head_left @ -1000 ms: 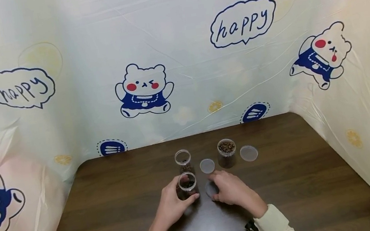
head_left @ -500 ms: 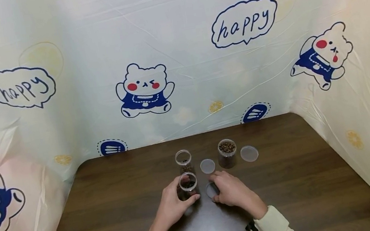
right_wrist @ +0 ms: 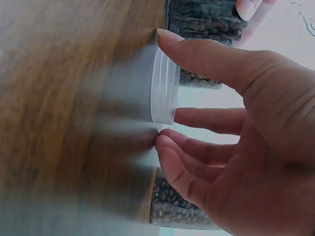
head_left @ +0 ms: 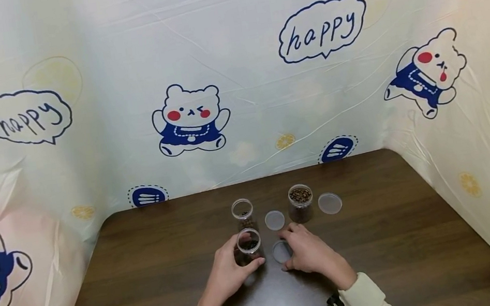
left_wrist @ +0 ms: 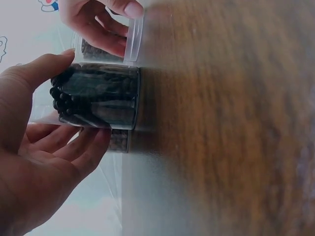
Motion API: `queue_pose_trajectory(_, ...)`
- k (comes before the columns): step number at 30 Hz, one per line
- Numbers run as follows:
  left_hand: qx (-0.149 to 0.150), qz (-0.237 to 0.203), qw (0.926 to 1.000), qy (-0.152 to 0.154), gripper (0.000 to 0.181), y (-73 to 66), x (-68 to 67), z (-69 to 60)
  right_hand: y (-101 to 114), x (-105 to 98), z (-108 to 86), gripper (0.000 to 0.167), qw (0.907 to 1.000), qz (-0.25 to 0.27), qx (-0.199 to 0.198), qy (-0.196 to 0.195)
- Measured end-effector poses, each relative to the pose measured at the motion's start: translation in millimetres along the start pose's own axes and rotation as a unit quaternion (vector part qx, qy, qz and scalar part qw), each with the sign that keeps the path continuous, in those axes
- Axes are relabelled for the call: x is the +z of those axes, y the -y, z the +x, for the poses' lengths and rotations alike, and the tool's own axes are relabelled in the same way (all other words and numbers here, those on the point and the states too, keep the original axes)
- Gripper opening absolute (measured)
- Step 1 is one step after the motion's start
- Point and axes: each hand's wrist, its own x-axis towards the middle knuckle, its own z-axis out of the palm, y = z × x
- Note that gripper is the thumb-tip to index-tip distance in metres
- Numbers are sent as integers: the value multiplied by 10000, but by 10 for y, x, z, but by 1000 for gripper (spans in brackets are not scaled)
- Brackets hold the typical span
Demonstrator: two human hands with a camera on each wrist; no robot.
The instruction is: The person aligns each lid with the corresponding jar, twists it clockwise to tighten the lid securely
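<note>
My left hand (head_left: 229, 268) grips a clear jar (head_left: 249, 241), which stands upright on the table. In the left wrist view the jar (left_wrist: 101, 96) has dark, glossy beans inside, and the thumb and fingers lie on opposite sides of it. My right hand (head_left: 308, 250) is spread loosely beside a translucent round lid (head_left: 281, 252) lying flat on the table. In the right wrist view the thumb and forefinger are at opposite edges of this lid (right_wrist: 165, 88); contact is hard to tell.
Behind the gripped jar stands another open jar (head_left: 244, 215) with some brown beans. A fuller jar of brown beans (head_left: 301, 202) is at the back right. Two more lids lie flat, one between those jars (head_left: 275, 220) and one on the right (head_left: 329, 203). A patterned curtain (head_left: 255, 94) encloses the brown table (head_left: 168, 242).
My right hand has shifted slightly right and loosened around the lid, so more of the lid shows. The left hand and its jar have hardly moved.
</note>
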Motion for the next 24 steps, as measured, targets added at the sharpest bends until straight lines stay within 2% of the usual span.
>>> queue_pose_trajectory(16,-84,-15,10000,3,58,3,-22,-1,35,-6,15,54,9996,-258,-96,-59)
queue_pose_trajectory(21,-61,25,10000,54,58,14,-17,-3,10,-33,13,53,9998,-97,-141,-116)
queue_pose_trajectory(24,-39,4,9999,116,58,22,-16,-1,-4,-61,9,53,9994,28,-190,-279)
